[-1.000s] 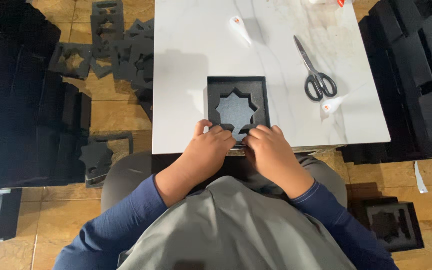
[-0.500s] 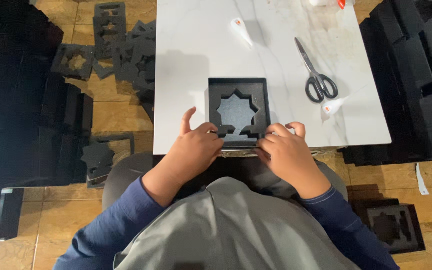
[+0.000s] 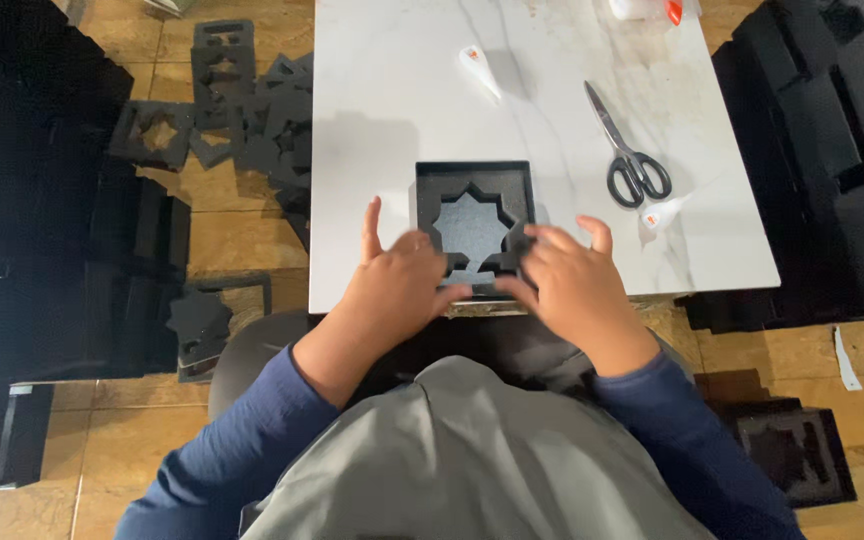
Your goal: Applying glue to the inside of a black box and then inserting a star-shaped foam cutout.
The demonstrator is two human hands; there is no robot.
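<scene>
A black square box (image 3: 474, 176) with a black foam insert cut into a star-shaped hole (image 3: 472, 228) lies near the front edge of a white marble table (image 3: 392, 120). My left hand (image 3: 397, 285) rests on the box's near left corner, fingers spread, thumb pressing the insert's front edge. My right hand (image 3: 567, 280) lies on the near right corner, fingers flat on the foam. The box's front edge is hidden under both hands.
Black-handled scissors (image 3: 632, 150) lie right of the box. Two small white tubes (image 3: 480, 70) (image 3: 664, 212) sit on the table. Black foam cut-outs (image 3: 242, 110) litter the tiled floor at left; stacks of black boxes (image 3: 832, 140) stand on both sides.
Both hands have opened from a closed pinch at the box's front edge; the fingers are now spread flat over the insert's near corners. The box has stayed in place.
</scene>
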